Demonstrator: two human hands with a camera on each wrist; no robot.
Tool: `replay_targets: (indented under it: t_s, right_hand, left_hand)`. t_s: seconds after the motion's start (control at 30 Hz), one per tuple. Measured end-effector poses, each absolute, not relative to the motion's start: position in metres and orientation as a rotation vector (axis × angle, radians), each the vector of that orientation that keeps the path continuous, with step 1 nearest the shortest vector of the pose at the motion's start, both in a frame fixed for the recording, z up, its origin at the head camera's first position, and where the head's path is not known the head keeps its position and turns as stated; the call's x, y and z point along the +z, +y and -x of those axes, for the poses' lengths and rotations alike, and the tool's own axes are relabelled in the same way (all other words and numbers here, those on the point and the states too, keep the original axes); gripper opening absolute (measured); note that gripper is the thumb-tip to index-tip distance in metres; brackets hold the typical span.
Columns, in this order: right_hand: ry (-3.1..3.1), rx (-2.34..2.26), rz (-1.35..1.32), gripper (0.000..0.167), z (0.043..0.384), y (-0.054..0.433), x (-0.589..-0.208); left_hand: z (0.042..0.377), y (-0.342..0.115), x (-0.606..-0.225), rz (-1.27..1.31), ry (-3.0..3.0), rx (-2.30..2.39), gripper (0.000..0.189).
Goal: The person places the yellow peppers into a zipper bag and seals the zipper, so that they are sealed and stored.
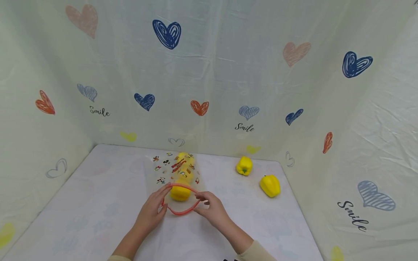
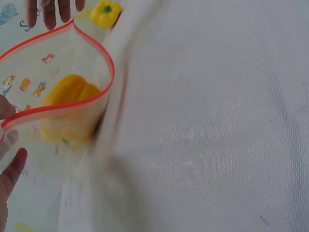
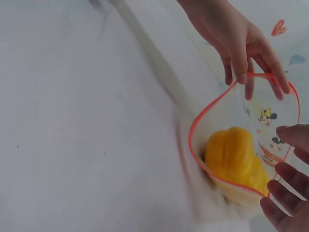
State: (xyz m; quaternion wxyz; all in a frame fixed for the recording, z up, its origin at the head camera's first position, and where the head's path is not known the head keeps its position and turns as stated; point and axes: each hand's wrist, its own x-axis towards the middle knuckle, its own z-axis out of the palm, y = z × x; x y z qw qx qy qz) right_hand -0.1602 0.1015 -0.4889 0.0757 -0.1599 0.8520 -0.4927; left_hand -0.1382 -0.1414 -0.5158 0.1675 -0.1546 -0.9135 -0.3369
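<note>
A clear plastic bag (image 1: 166, 166) with cartoon prints and a red rim lies on the table, its mouth spread toward me. Inside, a yellow bell pepper (image 1: 180, 194) sits near the mouth, with more yellow shapes behind it, blurred by the plastic. My left hand (image 1: 152, 208) holds the left corner of the rim, thumb and fingers on either side. At the opposite corner is my right hand (image 1: 212, 209), its thumb and fingers spread around the rim. The right wrist view shows the right fingertips (image 3: 273, 189) close to the red edge, fairly straight.
Two loose yellow bell peppers rest on the table to the right: one pepper (image 1: 244, 166) near the back edge, the other pepper (image 1: 270, 186) by the right edge. A white cloth (image 1: 98, 203) covers the table. Heart-printed curtains (image 1: 209, 72) surround it at the back and sides.
</note>
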Motion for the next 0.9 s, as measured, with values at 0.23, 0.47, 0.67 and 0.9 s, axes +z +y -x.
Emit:
replay_targets:
  t_s: [0.23,0.47,0.67,0.9]
  right_hand:
    - [2.653,-1.528,0.414,0.038,0.161,0.136,-0.488]
    - [2.709,-1.581,0.242,0.040,0.165,0.166,-0.492]
    - [2.749,-1.594,0.062,0.039,0.166,0.190,-0.496]
    - [2.819,-1.564,-0.150,0.039,0.170,0.220,-0.500]
  left_hand:
    - [0.138,-0.142,-0.517,0.397,-2.632,-0.944,0.073]
    - [0.139,-0.146,-0.517,0.368,-2.670,-0.930,0.071]
    - [0.140,-0.147,-0.514,0.377,-2.669,-0.897,0.071]
    - [0.139,-0.149,-0.511,0.381,-2.667,-0.822,0.075]
